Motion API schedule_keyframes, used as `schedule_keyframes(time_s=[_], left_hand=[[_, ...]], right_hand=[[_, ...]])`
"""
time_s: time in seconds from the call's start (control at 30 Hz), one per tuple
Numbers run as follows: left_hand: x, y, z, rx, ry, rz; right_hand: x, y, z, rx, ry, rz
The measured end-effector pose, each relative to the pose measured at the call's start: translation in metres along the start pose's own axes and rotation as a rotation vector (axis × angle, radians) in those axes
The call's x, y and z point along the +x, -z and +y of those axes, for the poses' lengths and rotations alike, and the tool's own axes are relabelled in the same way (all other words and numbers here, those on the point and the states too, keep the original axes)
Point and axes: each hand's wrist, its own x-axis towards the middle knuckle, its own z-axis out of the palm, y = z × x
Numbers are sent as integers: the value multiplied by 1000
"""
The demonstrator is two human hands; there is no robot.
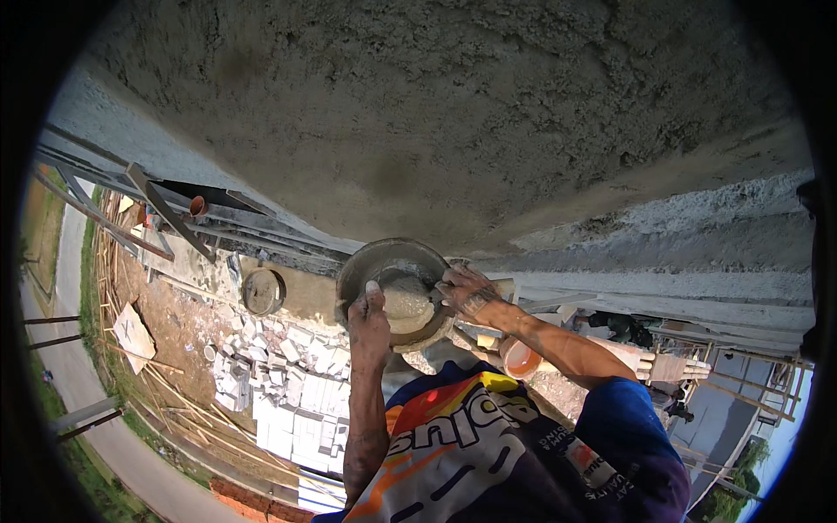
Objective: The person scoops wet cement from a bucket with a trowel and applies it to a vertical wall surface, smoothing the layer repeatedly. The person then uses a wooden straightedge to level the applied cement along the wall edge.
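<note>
A round, dark, mortar-smeared basin is in front of my body, close below the plastered wall. Wet grey mortar lies inside it. My left hand grips the near left rim, its thumb over the edge. At the right rim, the fingers of my right hand are curled closed, reaching just inside the basin. What they hold, if anything, is hidden by the hand. Fresh grey plaster covers the wall, rough higher up and smoother toward its lower edge.
Far below lie a stack of white blocks and broken pieces. Another round tub stands at left, near scaffold timbers. An orange-brown bucket is below my right forearm. Bamboo poles and a person appear at right.
</note>
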Motion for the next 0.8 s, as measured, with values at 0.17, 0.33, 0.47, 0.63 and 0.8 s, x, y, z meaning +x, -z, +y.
schedule_keyframes(time_s=[0.17,0.33,0.47,0.63,0.8], left_hand=[[-4,20,3,-296,48,72],[1,34,-5,-42,55,87],[9,49,-17,-90,73,145],[11,60,-25,50,79,165],[3,53,-20,88,91,180]], right_hand=[[-62,92,-18,236,38,87],[-83,131,4,559,-27,-81],[-90,154,30,555,-503,-29],[-151,244,8,431,-380,362],[-112,204,-27,81,-167,314]])
